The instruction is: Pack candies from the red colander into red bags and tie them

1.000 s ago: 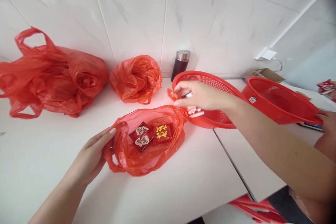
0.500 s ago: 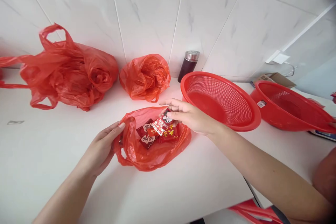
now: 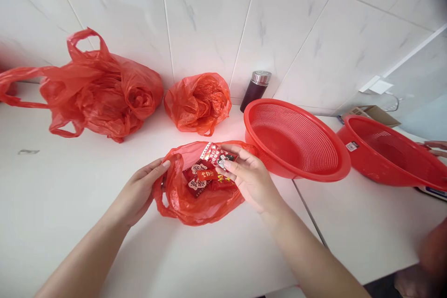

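Observation:
A small red plastic bag (image 3: 195, 205) lies open on the white counter, with several red candy packets (image 3: 197, 181) inside. My left hand (image 3: 139, 191) grips the bag's left rim and holds it open. My right hand (image 3: 247, 177) is over the bag's mouth, fingers pinched on a red and white candy packet (image 3: 213, 154) just above the others. A red mesh basket (image 3: 296, 142) stands right of the bag, tilted toward me and with nothing in it.
Two bulging red plastic bags (image 3: 101, 91) (image 3: 199, 102) sit against the tiled wall. A dark flask with a metal cap (image 3: 256, 89) stands behind the basket. A second red basket (image 3: 394, 151) is at the right, with another person's fingers (image 3: 435, 147) at its far rim.
My right hand came back from the mesh basket with a candy packet and now holds it low over the open bag. The left hand stayed on the rim.

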Motion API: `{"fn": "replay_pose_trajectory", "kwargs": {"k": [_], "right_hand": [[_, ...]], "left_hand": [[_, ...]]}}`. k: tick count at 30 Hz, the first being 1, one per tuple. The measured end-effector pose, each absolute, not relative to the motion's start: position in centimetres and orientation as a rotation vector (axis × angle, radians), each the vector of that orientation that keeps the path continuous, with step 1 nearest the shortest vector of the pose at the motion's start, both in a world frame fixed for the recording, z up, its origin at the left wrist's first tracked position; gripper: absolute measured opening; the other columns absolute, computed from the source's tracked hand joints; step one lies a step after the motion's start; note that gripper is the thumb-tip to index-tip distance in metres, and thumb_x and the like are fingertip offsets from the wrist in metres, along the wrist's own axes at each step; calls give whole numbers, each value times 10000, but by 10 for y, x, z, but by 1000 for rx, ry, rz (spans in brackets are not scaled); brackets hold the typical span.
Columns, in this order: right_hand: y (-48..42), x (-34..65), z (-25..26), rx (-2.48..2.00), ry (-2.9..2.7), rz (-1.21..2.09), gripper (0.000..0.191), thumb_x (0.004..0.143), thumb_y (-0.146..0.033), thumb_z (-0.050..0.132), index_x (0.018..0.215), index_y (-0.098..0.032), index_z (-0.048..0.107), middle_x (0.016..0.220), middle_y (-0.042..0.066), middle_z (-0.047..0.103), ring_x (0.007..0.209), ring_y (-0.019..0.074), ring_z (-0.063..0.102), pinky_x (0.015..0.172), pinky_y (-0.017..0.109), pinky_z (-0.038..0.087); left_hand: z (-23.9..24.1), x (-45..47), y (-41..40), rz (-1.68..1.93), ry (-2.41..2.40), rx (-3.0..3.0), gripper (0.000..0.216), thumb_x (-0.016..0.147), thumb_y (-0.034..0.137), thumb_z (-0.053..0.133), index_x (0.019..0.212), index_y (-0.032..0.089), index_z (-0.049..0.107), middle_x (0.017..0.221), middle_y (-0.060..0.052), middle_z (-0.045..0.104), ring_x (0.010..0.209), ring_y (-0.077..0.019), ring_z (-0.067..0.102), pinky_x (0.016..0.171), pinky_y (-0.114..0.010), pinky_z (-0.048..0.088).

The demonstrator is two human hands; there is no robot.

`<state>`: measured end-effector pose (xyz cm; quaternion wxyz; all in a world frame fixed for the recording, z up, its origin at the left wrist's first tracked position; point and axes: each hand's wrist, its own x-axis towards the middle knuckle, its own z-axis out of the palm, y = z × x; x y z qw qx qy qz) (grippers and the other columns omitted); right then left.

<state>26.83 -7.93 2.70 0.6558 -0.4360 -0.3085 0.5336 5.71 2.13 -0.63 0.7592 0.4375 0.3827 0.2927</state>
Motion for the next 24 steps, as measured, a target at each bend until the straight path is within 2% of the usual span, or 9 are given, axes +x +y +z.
{"fn": "replay_pose_trajectory", "kwargs": {"k": [2, 6, 12, 17, 21, 24], "right_hand": [[-81, 262, 19, -932, -627, 1205, 297, 775, -243, 757, 1068, -224, 706, 1084, 24, 706, 958, 145, 688, 894, 280, 573], [-80, 254, 5, -952, -576, 1138, 308, 811, -310, 744, 1111, -263, 694, 992, 2, 722, 773, 121, 715, 684, 223, 601], [-84, 254, -6, -1113, -719, 1001, 380, 863, -419, 680, 1196, -243, 634, 742, -3, 698, 606, 130, 681, 590, 251, 587], [-90, 257, -6, -1250, -764, 912, 412, 883, -444, 632, 1228, -223, 591, 694, -5, 679, 581, 141, 660, 569, 267, 560], [-92, 261, -7, -1449, -948, 785, 526, 921, -466, 554, 1387, -257, 424, 764, 2, 683, 581, 164, 643, 572, 305, 527], [-96, 270, -7, -1724, -1169, 587, 520, 936, -472, 501, 1392, -234, 419, 811, 37, 686, 594, 200, 632, 643, 368, 523]], "left_hand": [[-6, 58, 21, 647, 844, 942, 354, 825, 391, 703, 1124, 202, 692, 935, -54, 765, 740, -202, 708, 661, -276, 570], [-8, 58, 21, 640, 834, 919, 349, 829, 389, 701, 1129, 210, 690, 955, -54, 763, 746, -195, 704, 665, -271, 574], [-8, 58, 21, 650, 847, 935, 369, 828, 399, 702, 1136, 198, 686, 981, -64, 762, 805, -220, 714, 698, -292, 579], [-10, 58, 21, 631, 870, 968, 401, 825, 433, 691, 1155, 205, 678, 996, -73, 759, 830, -235, 712, 685, -293, 571], [-7, 53, 23, 585, 928, 1124, 436, 822, 486, 664, 1196, 262, 665, 1024, -56, 752, 868, -237, 698, 740, -300, 561], [1, 43, 25, 395, 1078, 1371, 401, 760, 486, 712, 1100, 273, 720, 955, -57, 754, 792, -244, 676, 598, -256, 520]]}}
